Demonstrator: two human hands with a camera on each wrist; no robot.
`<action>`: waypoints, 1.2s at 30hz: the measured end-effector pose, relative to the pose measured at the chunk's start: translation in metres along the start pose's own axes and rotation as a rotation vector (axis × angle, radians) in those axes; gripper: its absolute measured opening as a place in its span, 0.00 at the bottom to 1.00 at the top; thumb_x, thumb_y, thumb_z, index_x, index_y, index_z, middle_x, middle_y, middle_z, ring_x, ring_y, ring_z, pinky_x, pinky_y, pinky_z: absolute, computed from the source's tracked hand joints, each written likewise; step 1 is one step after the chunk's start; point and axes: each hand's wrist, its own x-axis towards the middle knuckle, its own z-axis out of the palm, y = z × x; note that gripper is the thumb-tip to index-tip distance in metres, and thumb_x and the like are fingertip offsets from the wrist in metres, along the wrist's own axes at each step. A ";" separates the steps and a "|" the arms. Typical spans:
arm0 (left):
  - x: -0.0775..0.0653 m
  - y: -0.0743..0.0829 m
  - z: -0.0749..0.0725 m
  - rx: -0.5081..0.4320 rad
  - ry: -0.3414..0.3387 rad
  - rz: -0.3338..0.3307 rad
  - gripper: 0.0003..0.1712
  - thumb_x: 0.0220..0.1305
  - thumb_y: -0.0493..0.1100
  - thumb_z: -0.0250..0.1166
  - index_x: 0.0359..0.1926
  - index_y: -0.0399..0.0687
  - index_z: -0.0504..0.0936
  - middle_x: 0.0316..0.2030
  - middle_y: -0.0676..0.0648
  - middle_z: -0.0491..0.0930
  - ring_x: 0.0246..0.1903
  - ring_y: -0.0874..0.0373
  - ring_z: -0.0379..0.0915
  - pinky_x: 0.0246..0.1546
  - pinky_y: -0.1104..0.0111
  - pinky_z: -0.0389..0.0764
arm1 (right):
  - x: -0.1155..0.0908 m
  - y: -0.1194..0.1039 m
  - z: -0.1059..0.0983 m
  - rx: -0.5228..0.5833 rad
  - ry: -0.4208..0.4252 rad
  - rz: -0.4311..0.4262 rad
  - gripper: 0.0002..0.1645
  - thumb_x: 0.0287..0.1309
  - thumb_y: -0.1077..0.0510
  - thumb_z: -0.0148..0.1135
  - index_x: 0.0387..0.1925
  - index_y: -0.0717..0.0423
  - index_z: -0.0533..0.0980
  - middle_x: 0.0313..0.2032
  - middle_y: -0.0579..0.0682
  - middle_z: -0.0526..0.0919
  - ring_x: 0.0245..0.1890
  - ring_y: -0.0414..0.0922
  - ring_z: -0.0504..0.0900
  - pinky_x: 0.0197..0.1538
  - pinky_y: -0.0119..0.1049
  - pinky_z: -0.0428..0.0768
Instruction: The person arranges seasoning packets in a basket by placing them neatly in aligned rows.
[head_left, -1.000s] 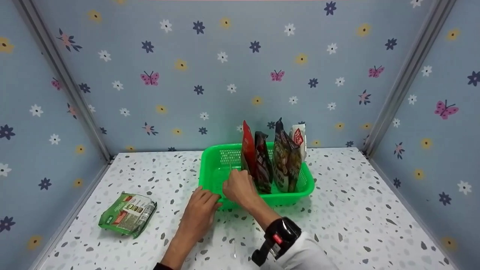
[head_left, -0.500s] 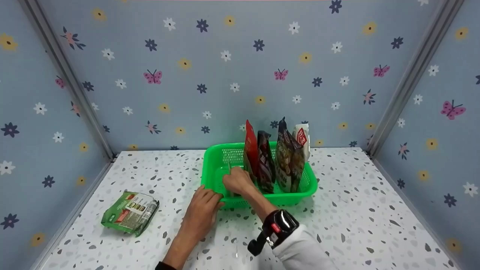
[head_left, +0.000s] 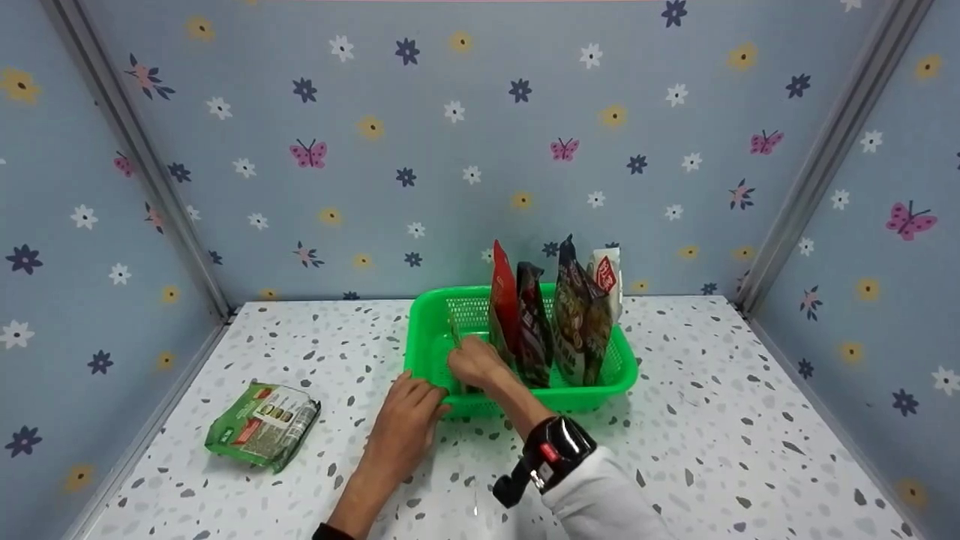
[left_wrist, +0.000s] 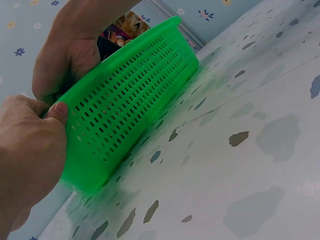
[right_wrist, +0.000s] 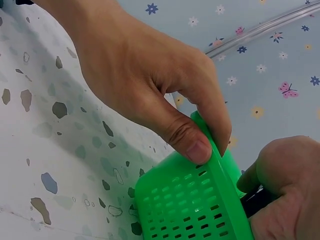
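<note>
In the head view, a green plastic basket (head_left: 424, 315) stands on the speckled table. My left hand (head_left: 409, 412) grips its near left corner; in the right wrist view the thumb (right_wrist: 197, 150) lies outside the rim, fingers over the inside. Inside the basket, my right hand (head_left: 476, 362) is curled around a thin upright packet (head_left: 453, 324), seen almost edge-on and mostly hidden. Only a dark bit of it (right_wrist: 256, 199) shows under that hand in the right wrist view. To the hand's right stand a red packet (head_left: 502, 300) and a dark red packet (head_left: 532, 330).
Farther right in the basket are a dark food pouch (head_left: 574, 322) and a white packet with a red label (head_left: 611, 277). A green and white packet (head_left: 264, 426) lies on the table (head_left: 720, 420) at left. Patterned walls (head_left: 480, 150) enclose the back and sides.
My right hand has shifted slightly left within the basket, and the thin packet's top edge leans more to the left. The left hand keeps its grip. The head view has shifted slightly.
</note>
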 end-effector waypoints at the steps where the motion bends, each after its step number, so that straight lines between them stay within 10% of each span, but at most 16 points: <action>1: 0.000 0.000 0.000 0.000 0.003 0.001 0.10 0.70 0.42 0.79 0.48 0.45 0.91 0.39 0.50 0.90 0.50 0.49 0.86 0.74 0.41 0.81 | -0.002 -0.002 -0.001 -0.006 0.000 0.003 0.24 0.81 0.60 0.45 0.21 0.47 0.63 0.19 0.43 0.60 0.18 0.41 0.54 0.26 0.37 0.59; 9: 0.000 -0.001 -0.001 0.029 0.017 0.021 0.12 0.68 0.41 0.80 0.49 0.45 0.91 0.40 0.49 0.90 0.50 0.50 0.85 0.73 0.42 0.82 | 0.019 0.021 0.009 0.045 -0.019 0.053 0.18 0.78 0.59 0.45 0.26 0.47 0.64 0.20 0.43 0.60 0.17 0.41 0.54 0.25 0.38 0.58; 19: -0.001 0.001 -0.001 0.021 -0.021 -0.002 0.11 0.70 0.41 0.79 0.50 0.44 0.91 0.41 0.50 0.90 0.51 0.50 0.86 0.75 0.42 0.81 | -0.007 -0.002 0.001 0.029 0.015 0.054 0.19 0.83 0.55 0.46 0.28 0.47 0.65 0.27 0.46 0.65 0.20 0.42 0.60 0.29 0.38 0.63; 36: 0.000 0.000 0.002 0.012 0.020 0.022 0.10 0.68 0.41 0.81 0.47 0.45 0.91 0.39 0.49 0.90 0.48 0.50 0.85 0.73 0.41 0.82 | -0.031 -0.020 -0.008 -0.035 0.173 -0.136 0.29 0.86 0.63 0.41 0.21 0.44 0.57 0.19 0.43 0.54 0.19 0.41 0.50 0.29 0.37 0.56</action>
